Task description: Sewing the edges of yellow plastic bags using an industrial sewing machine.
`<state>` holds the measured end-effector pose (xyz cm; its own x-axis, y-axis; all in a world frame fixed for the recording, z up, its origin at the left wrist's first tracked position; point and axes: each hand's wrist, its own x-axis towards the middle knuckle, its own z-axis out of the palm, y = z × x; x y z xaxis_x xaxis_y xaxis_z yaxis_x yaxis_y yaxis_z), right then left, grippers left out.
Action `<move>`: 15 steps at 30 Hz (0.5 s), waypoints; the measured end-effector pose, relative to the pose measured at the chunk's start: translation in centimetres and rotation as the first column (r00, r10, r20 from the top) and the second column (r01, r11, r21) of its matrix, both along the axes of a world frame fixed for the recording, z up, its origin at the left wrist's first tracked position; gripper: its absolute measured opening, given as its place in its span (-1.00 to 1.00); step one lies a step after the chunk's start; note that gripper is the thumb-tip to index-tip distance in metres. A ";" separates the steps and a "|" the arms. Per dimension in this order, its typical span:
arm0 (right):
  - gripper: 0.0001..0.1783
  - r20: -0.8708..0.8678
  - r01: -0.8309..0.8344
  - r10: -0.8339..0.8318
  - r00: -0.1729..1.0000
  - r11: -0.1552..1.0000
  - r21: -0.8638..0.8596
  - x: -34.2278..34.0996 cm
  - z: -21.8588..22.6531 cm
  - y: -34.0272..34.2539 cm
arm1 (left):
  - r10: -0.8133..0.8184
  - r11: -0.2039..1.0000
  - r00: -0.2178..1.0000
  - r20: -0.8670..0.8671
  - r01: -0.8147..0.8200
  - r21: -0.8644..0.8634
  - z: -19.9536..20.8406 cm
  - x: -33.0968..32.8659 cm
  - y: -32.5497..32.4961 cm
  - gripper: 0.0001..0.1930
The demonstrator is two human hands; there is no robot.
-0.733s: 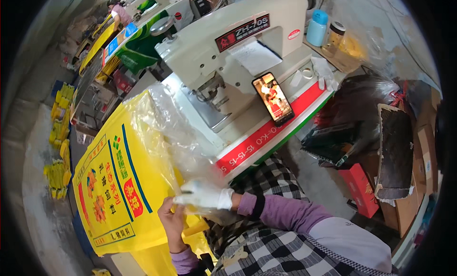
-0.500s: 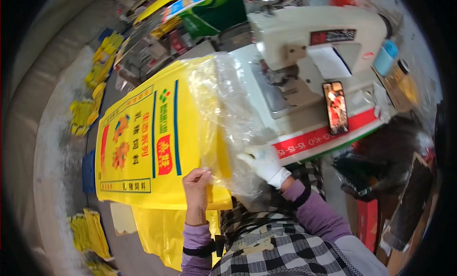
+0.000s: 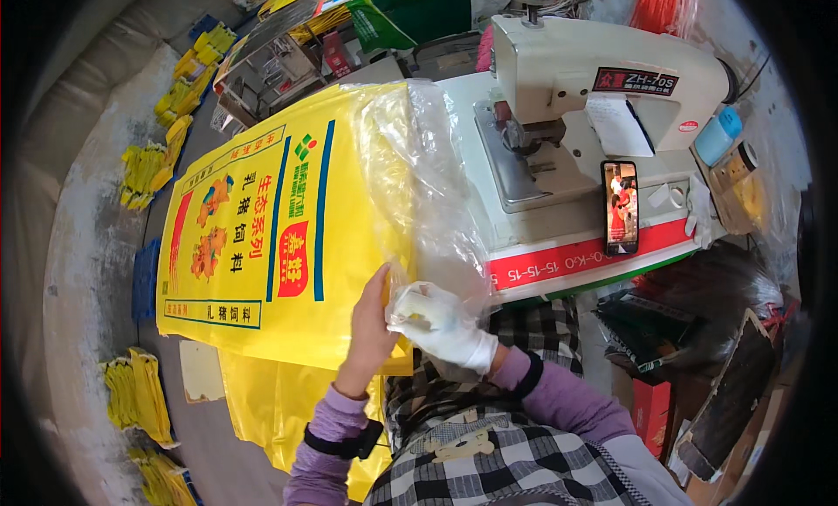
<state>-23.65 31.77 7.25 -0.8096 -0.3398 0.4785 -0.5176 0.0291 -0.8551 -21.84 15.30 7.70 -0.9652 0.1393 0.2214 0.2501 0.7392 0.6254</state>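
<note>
A person's bare left hand [image 3: 370, 324] and white-gloved right hand [image 3: 445, 329] meet at the near corner of a printed yellow sack [image 3: 353, 244], which lies flat to the left of a cream sewing machine [image 3: 559, 65]. The gloved fingers curl and appear to pinch the clear liner [image 3: 449, 201]; whether the bare fingers grip film or merely rest against the sack's edge cannot be told. Thin, glossy and crumpled, the liner spills past the sack's right side onto the smooth white bench [image 3: 559, 218]. The sack looks stiffer, its broad oblong face nearly unwrinkled. Film this slack probably calls for a light pinch, with the bare hand steadying the sack's edge and creases eased outward from the corner; a hard tug could tear it.
</note>
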 end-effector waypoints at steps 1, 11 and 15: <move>-0.90 0.043 -0.095 0.093 0.995 0.995 0.042 -0.5 -0.8 0.2 | 0.087 0.993 0.978 0.189 -0.069 -0.099 1.8 -0.1 0.1 -0.57; -0.72 -0.160 -0.150 0.194 0.968 0.957 0.249 0.7 -1.6 -0.7 | -0.004 0.882 0.900 0.437 -0.203 0.426 2.2 -0.2 -2.6 -0.66; -0.63 -0.147 -0.363 0.386 0.911 0.918 0.157 -0.5 -3.5 -2.8 | 0.138 0.986 0.976 0.170 -0.151 0.068 4.1 2.3 -3.7 -0.70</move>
<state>-24.13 28.92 3.74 -0.5202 -0.6673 0.5331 -0.6496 -0.0962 -0.7542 -19.57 11.58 11.75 -0.9979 -0.0160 0.0630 0.0334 0.7056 0.7079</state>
